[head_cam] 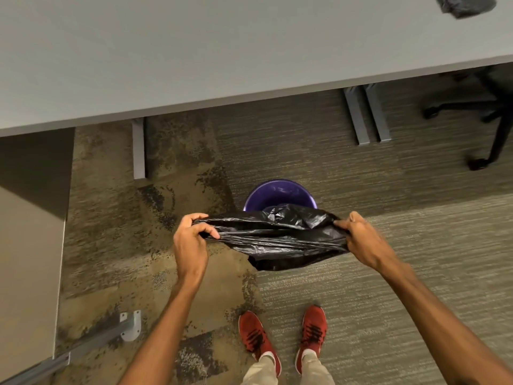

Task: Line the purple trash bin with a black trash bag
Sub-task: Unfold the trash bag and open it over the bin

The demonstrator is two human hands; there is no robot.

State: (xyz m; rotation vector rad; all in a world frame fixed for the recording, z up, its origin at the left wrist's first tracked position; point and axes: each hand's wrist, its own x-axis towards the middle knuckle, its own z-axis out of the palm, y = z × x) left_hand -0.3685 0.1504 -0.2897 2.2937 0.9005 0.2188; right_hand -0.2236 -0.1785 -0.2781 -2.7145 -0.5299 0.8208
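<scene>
Bag and bin: I hold the black trash bag (277, 237) stretched between my two hands, above the carpet (361, 168). The purple trash bin (280, 194) stands on the floor just beyond it — farther from me than the bag, so the bag's far edge hides the bin's near rim.

Long axis: the bag runs left to right, pulled into a band from one hand to the other, with a slack belly hanging at its near side.

Left hand: my left hand (191, 234) is clenched on the bag's left end, plastic bunched under thumb and fingers.

Right hand: my right hand (358, 237) grips the right end, thumb on top, fingers curled beneath the film.

Nearer hand: both sit about level before the bin; the right looks a little closer to its rim, the left somewhat off to the side.

Coming move: I judge the bag must go forward and down over the bin, its mouth spread wider than the rim. I cannot tell which edge is the mouth.

Bag's look: glossy, creased, thin film — crumpled at the middle top, not yet opened out.

Bin's look: round, deep purple, its inner wall bare; no liner inside.

Elsewhere: another dark bag (466, 5) lies on the grey desk (194, 51), far right.
</scene>
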